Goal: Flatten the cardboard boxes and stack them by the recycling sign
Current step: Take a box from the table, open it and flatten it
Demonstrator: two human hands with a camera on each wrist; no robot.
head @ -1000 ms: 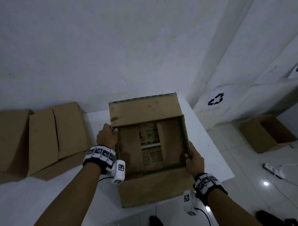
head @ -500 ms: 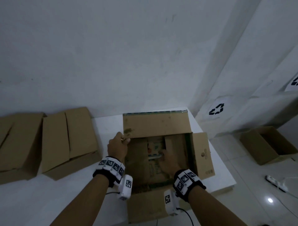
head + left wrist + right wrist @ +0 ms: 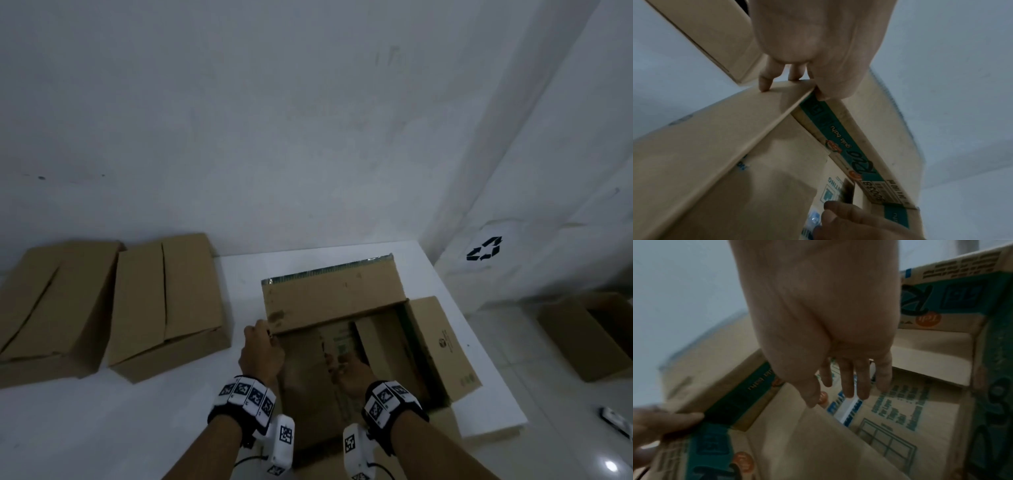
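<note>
Right hand (image 3: 347, 371) inside open box (image 3: 334, 299) (flaps out)

1. Head camera, up high, looking forward and down: the open cardboard box (image 3: 346, 346) sits near and centre on the white table (image 3: 102, 428), with the wall far beyond and the recycling sign (image 3: 484, 249) off to the far right.
2. Left wrist camera, very near, looks along the left hand (image 3: 813, 40) at the box's left corner, fingers filling the top of the view.
3. Right wrist camera, just as close, looks past the right hand (image 3: 830, 324) down into the box's printed inside.
4. Shared ground: all three views catch that box, and each wrist view catches the other hand at its lower edge.
</note>
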